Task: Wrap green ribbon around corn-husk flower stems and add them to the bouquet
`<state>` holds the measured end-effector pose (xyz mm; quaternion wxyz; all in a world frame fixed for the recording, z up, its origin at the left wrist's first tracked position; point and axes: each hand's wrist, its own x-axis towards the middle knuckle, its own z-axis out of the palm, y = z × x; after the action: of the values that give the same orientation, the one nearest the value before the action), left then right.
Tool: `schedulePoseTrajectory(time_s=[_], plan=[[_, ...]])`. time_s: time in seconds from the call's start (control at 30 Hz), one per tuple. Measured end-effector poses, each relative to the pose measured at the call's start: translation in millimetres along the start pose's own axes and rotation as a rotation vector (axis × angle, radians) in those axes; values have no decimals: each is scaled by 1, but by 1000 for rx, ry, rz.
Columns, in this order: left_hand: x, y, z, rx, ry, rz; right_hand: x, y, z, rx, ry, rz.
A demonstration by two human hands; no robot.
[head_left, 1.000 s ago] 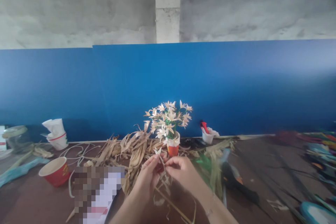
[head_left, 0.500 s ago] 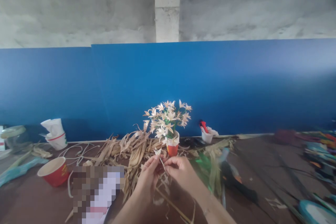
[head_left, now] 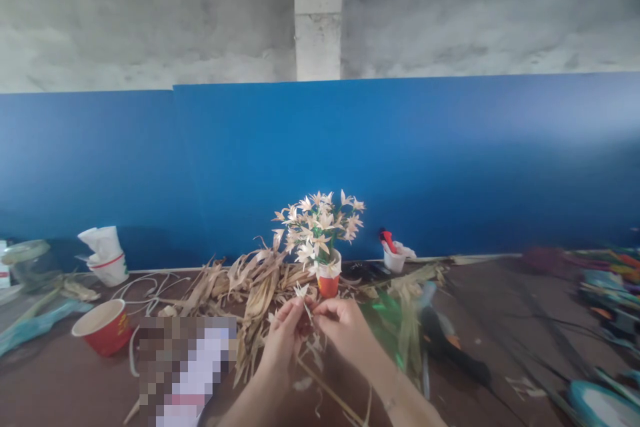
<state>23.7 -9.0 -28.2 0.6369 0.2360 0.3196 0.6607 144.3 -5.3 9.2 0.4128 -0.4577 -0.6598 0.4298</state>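
Observation:
Both my hands meet over the brown table point(head_left: 500, 320), pinching one small pale husk flower point(head_left: 301, 291) on a thin stem. My left hand point(head_left: 283, 337) holds it just under the bloom, fingers closed. My right hand point(head_left: 345, 327) pinches the stem from the right side. Just behind them stands an orange-and-white cup point(head_left: 329, 277) filled with a bunch of similar pale flowers point(head_left: 320, 223). A pile of dry corn husks point(head_left: 250, 280) lies to the left of the cup and under my hands.
A red paper cup point(head_left: 103, 327) lies at the left, with stacked white cups point(head_left: 107, 255) behind it. A small white cup with a red tool point(head_left: 395, 253) stands against the blue wall point(head_left: 450, 167). A black tool point(head_left: 453, 347) and green strips point(head_left: 387, 320) lie to the right, coloured materials point(head_left: 607, 280) at far right.
Almost nothing moved. My hands stayed pinched on the small flower and shifted only slightly.

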Motion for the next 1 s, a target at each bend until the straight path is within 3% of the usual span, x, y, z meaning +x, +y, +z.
schedulePoseTrajectory(time_s=[0.33, 1.0], plan=[[-8, 1, 6, 12, 34, -8, 2, 8, 2, 68, 3, 109], [-6, -2, 3, 43, 0, 14, -2, 0, 8, 44, 51, 14]])
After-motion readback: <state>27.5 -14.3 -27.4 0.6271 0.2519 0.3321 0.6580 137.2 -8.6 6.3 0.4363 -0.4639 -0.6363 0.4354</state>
